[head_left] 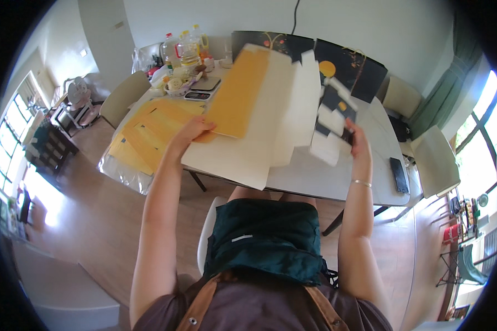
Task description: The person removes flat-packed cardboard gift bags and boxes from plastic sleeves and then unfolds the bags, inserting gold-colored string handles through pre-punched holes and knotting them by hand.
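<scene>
A large white cardboard sheet [226, 163] with cut flaps, like an unfolded box, is tilted over the near side of the table. My left hand [196, 130] is closed on the lower left corner of an orange panel [240, 94] that lies over the white sheet. I cannot tell whether the two are joined. At the right, my right hand [359, 141] grips the edge of a dark-and-white cardboard piece [332, 118], which is smeared by motion. Left of my left hand, several flat orange sheets [149, 129] lie spread on a clear plastic bag [124, 175].
On the table [378, 168] are a black phone [398, 175], a small scale [197, 96], a bowl of food [176, 85] and oil bottles [188, 49]. Dark decorated panels [367, 69] stand at the back. Chairs [433, 160] surround the table.
</scene>
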Tool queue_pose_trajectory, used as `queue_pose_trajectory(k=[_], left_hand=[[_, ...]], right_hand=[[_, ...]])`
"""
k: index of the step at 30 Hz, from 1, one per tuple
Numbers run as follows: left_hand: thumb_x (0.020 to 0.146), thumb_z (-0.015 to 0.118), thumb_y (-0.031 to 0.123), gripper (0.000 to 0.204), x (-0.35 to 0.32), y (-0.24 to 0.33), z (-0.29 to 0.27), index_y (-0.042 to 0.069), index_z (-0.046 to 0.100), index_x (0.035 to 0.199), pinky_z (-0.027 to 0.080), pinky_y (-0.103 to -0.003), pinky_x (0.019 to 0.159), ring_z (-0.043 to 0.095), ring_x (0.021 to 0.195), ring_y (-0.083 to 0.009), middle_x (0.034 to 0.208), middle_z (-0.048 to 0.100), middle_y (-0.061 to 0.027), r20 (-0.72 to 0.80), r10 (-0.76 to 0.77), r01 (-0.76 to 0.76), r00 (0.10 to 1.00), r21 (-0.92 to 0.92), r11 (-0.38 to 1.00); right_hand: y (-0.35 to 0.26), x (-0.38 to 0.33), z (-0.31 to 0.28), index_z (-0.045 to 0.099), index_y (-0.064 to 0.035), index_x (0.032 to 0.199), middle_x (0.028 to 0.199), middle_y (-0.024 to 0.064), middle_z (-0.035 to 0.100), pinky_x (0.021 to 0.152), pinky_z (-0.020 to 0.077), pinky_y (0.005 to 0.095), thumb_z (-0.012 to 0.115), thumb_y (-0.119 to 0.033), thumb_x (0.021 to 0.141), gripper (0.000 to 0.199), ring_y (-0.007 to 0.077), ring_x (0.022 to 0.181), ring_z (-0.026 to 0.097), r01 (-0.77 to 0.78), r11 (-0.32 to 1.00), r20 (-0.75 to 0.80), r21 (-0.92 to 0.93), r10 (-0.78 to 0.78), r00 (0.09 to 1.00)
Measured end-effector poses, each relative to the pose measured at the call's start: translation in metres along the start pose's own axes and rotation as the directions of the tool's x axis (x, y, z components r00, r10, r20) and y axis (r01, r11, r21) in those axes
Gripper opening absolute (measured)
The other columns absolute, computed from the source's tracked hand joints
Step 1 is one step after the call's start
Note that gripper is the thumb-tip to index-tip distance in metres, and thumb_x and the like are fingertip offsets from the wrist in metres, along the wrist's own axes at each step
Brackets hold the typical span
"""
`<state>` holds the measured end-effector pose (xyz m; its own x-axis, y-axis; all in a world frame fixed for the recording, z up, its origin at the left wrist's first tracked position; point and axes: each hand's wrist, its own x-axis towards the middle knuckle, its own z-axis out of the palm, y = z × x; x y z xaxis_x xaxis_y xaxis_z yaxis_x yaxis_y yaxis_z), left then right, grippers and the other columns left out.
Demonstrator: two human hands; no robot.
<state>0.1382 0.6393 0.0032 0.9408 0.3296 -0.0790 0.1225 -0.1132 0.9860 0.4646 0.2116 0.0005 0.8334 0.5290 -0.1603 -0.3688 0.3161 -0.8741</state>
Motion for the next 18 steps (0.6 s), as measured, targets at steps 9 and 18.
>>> queue_pose_trajectory(k=[9, 18], left_hand=[[0.062, 0.083, 0.044, 0.063, 0.028, -0.041, 0.034, 0.007, 0.063, 0.108, 0.049, -0.038, 0.086, 0.058, 0.103, -0.0321, 0.110, 0.060, -0.0204, -0.333, 0.005, 0.249, 0.943, 0.713, 0.656], [0.060, 0.081, 0.049, 0.065, 0.044, -0.031, 0.054, -0.003, 0.064, 0.097, 0.053, -0.037, 0.076, 0.063, 0.091, -0.0303, 0.103, 0.062, -0.0212, -0.497, -0.042, 0.375, 0.867, 0.596, 0.710]], right_hand=[[0.075, -0.002, 0.042, 0.060, 0.0029, 0.114, 0.106, 0.0167, 0.068, 0.085, 0.0559, 0.0385, 0.063, -0.027, 0.088, 0.040, 0.0271, 0.091, 0.068, -0.261, 0.941, 0.309, 0.217, 0.187, 0.932], [0.093, -0.007, 0.103, 0.062, 0.0000, 0.111, 0.103, 0.0128, 0.069, 0.082, 0.0554, 0.0354, 0.063, -0.027, 0.089, 0.035, 0.0239, 0.087, 0.068, -0.308, 0.943, 0.399, 0.129, 0.235, 0.886]])
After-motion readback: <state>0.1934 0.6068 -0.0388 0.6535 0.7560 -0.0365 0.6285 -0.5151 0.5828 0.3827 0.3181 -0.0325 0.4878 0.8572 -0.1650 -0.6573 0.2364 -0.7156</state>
